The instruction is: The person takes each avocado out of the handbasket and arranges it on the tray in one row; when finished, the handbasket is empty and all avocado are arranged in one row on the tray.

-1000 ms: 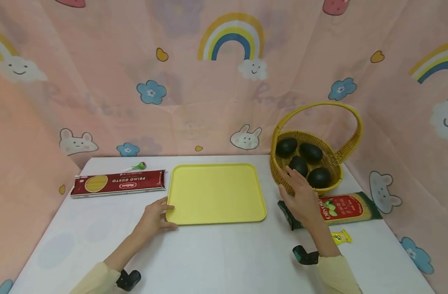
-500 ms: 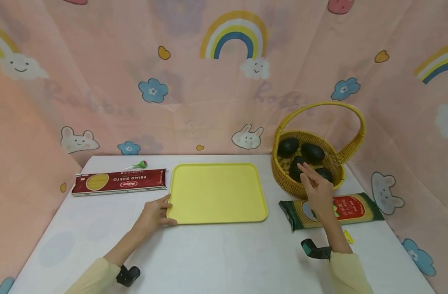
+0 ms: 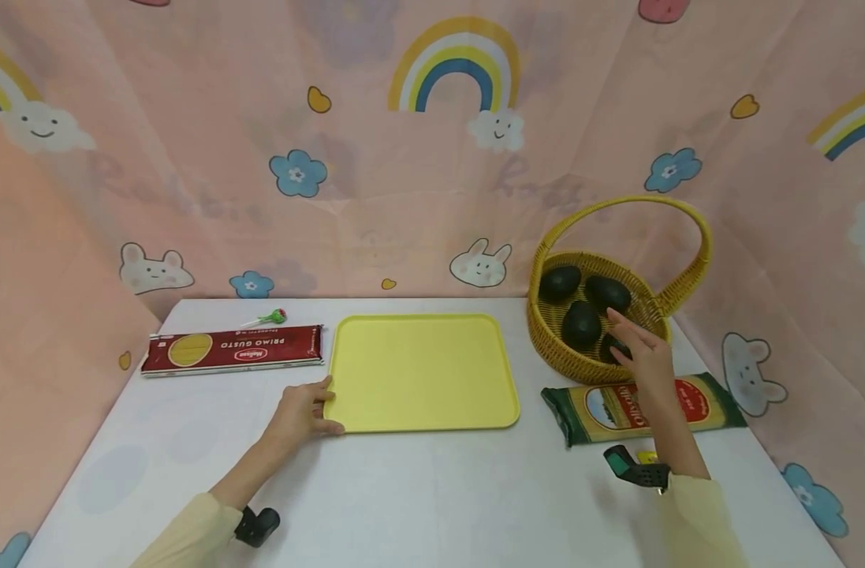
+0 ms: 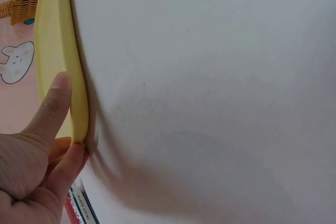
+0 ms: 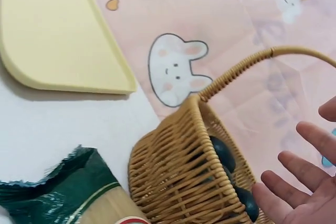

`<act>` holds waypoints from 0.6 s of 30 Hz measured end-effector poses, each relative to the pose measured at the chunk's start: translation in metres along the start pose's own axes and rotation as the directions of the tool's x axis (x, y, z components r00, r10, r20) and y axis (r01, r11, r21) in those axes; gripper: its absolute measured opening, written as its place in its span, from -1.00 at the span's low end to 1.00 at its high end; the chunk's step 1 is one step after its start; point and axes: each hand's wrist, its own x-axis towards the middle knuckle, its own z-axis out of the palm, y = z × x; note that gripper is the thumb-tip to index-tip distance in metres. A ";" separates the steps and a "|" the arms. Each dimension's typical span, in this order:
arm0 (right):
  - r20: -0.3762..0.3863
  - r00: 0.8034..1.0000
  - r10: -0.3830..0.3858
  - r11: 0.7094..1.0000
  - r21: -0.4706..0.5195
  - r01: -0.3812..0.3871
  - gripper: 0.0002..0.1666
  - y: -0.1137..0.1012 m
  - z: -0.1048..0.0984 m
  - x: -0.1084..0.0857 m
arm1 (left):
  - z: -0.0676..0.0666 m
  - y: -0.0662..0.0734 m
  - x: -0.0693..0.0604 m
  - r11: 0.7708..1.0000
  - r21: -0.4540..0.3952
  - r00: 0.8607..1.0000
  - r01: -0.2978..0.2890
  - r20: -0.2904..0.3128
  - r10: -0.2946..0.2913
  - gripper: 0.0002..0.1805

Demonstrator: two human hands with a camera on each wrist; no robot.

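Note:
My left hand (image 3: 303,412) pinches the near left corner of the yellow tray (image 3: 425,371); in the left wrist view the thumb (image 4: 55,100) lies on its upper side and the fingers are at its edge. My right hand (image 3: 648,359) is over the right front rim of the wicker basket (image 3: 563,359), with fingers extended. Several dark avocados lie inside, one avocado (image 3: 581,325) near the middle and another (image 3: 614,347) partly hidden by that hand. The right wrist view shows the fingers (image 5: 299,169) spread, holding nothing.
Below the basket lies a green and red noodle pack (image 3: 602,410), partly covered by the right forearm. A yellow wrapped candy (image 3: 646,457) peeks out beside the wrist. Left of the tray are a red spaghetti pack (image 3: 233,351) and a lollipop (image 3: 272,317). A patterned cloth hangs behind.
My right hand has shifted right across the basket's front, uncovering the middle avocado and more of the noodle pack. The left hand stays at the tray's corner.

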 end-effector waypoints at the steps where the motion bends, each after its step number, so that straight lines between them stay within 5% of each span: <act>1: 0.005 1.000 0.010 0.998 0.070 -0.010 -0.42 0.000 -0.003 0.001 | 0.000 0.001 0.000 1.000 0.007 1.000 0.000 -0.003 0.000 -0.33; 7: 0.086 0.996 0.026 0.954 0.294 -0.051 -0.63 0.003 -0.028 0.013 | 0.001 0.003 0.001 1.000 0.008 1.000 0.014 -0.012 -0.014 -0.34; 12: 0.183 0.975 0.122 0.992 0.018 -0.127 -0.38 0.023 -0.060 0.040 | 0.003 0.003 0.000 1.000 -0.022 1.000 0.019 -0.020 -0.020 -0.35; 14: 0.199 0.973 0.120 0.991 -0.088 -0.105 -0.31 0.047 -0.080 0.059 | 0.003 0.003 0.000 1.000 -0.027 1.000 0.012 -0.022 -0.013 -0.35; 18: 0.205 0.973 0.107 0.970 -0.238 -0.057 -0.23 0.043 -0.086 0.065 | 0.001 0.003 0.000 1.000 -0.024 1.000 0.007 -0.029 -0.008 -0.33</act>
